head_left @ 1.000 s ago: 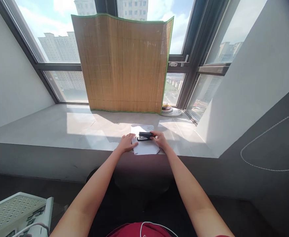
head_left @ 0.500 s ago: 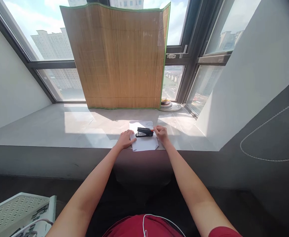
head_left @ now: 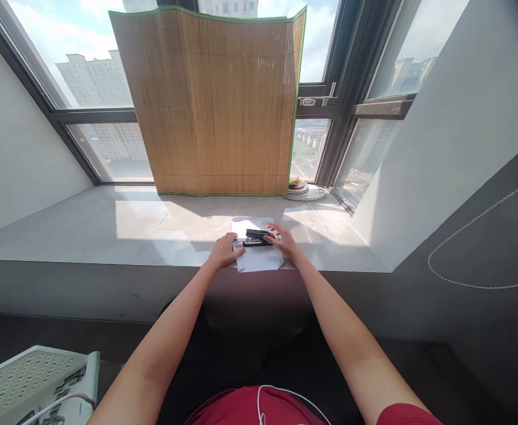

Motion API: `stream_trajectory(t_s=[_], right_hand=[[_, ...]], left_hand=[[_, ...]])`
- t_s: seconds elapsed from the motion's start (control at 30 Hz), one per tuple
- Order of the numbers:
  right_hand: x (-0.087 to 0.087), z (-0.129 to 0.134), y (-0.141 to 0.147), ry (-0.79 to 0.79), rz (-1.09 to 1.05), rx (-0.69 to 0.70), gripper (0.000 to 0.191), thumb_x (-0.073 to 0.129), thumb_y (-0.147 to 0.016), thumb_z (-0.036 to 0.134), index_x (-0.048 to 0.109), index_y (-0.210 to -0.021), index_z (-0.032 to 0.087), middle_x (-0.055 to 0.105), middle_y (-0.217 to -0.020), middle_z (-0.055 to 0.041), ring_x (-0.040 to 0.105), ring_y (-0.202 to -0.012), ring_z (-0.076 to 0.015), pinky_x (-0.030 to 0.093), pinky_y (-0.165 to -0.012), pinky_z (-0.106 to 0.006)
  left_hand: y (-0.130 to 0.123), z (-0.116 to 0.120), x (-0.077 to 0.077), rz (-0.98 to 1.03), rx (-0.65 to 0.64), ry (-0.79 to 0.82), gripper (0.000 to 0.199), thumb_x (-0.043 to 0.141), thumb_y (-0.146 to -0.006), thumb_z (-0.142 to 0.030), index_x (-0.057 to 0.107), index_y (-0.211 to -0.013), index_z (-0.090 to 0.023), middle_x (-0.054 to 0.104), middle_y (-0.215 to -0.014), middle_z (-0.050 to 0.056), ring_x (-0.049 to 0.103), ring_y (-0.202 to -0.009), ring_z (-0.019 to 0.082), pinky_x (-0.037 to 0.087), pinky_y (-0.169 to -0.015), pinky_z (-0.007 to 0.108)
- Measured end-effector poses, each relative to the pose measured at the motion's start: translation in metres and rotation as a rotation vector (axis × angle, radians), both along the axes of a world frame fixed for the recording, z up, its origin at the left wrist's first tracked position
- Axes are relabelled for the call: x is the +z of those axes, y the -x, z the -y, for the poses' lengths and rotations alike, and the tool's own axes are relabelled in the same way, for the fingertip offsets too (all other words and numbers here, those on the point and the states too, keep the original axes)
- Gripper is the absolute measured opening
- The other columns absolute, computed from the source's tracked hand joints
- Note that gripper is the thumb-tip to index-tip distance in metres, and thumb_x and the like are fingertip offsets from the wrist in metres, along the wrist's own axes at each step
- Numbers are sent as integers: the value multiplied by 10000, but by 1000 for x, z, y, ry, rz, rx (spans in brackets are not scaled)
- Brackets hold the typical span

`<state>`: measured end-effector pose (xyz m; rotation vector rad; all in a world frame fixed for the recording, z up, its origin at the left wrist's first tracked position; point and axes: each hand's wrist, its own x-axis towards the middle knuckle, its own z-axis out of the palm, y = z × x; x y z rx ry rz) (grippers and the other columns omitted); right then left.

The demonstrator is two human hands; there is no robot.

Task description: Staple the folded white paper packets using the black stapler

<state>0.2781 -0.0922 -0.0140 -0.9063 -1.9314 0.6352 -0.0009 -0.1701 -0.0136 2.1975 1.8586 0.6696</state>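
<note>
A black stapler [head_left: 253,234] lies on its side on white paper [head_left: 259,260], its nose toward the left. A thin silvery metal part [head_left: 240,240] now sticks out at its left end. My right hand [head_left: 285,242] grips the right end of the stapler, thumb on the near side and fingers over the far side; a bit of red shows there. My left hand [head_left: 224,251] rests at the left edge of the paper, thumb and fingers apart. Its fingertips are close to the metal part; whether they touch it is hard to see.
The paper lies at the front edge of a pale windowsill [head_left: 77,227]. A bamboo mat [head_left: 223,106] with green edging leans against the window. Stacked round plates or mats [head_left: 303,190] sit behind right. A white perforated rack [head_left: 32,378] stands low left, and a beaded cord [head_left: 445,276] hangs right.
My right hand has shifted left from the end of the stapler to wrap around it. The silvery metal part has slid out leftward. My left hand has barely moved.
</note>
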Motion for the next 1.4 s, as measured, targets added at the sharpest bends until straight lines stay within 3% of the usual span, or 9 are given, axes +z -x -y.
stream_trajectory(t_s=[0.1,0.23,0.4,0.53,0.7,0.9,1.1,1.23,1.4], right_hand=[[-7,-2,2,8,122,93,448,775,-833,356,734,-1264,244,792,-1127,-67,718,-1015,-255,551,-939,-390],[-12,-2,1,-43,174,35,281,753,-830,294,767,-1104,230,785,-939,-29,716,-873,-237,555,-862,-360],[-7,11,3,-197,85,-81,232,699,-904,265,775,-1122,238,810,-1074,-75,752,-936,-254,591,-905,-385],[-4,18,4,-373,77,-96,247,598,-994,217,762,-1173,267,782,-1245,-107,716,-1167,-281,608,-969,-434],[-5,19,2,-534,194,-64,282,522,-1020,143,757,-1104,276,755,-1290,-107,647,-1248,-294,579,-1031,-477],[-5,20,3,-520,185,-76,284,533,-987,114,742,-1098,273,749,-1250,-120,646,-1220,-302,545,-1070,-506],[-8,7,4,-253,-113,-133,173,710,-902,334,696,-1053,251,779,-1098,-101,713,-967,-268,595,-889,-417],[-15,-2,2,-70,-123,-84,256,789,-780,375,723,-987,240,771,-915,-49,674,-793,-232,564,-790,-372],[-23,-10,2,46,-53,-17,263,802,-720,367,742,-935,229,699,-768,4,629,-714,-199,506,-720,-326]], left_hand=[[-1,-1,-3,56,17,-2,381,574,-1021,-478,594,-1328,-252,644,-1397,128,595,-1322,323,379,-1183,453],[-5,1,0,248,67,-8,272,492,-1064,-400,641,-1237,-253,679,-1352,130,589,-1353,308,319,-1243,465],[-24,-4,20,724,290,-133,300,417,-1088,-416,613,-1229,-237,653,-1405,150,590,-1368,283,429,-1184,433],[-44,-18,38,1390,521,146,354,381,-1106,-490,589,-1177,-213,686,-1206,175,714,-1132,275,589,-934,398],[-55,-30,48,1846,388,345,312,385,-1105,-356,618,-1150,-154,670,-922,130,724,-869,239,626,-837,380],[-49,-30,44,1848,445,324,248,457,-1060,-206,671,-1157,-127,709,-1014,177,756,-981,274,654,-935,424],[-25,-17,48,1791,533,125,301,433,-1003,37,647,-1116,-142,721,-1155,168,755,-1110,177,621,-1016,249],[-17,3,57,1708,484,-66,175,524,-1035,-21,638,-1124,-121,758,-1192,181,782,-1091,190,633,-1056,314],[-33,19,61,1415,320,-98,205,796,-939,-229,702,-1086,-120,813,-1069,176,814,-919,239,676,-952,433]])
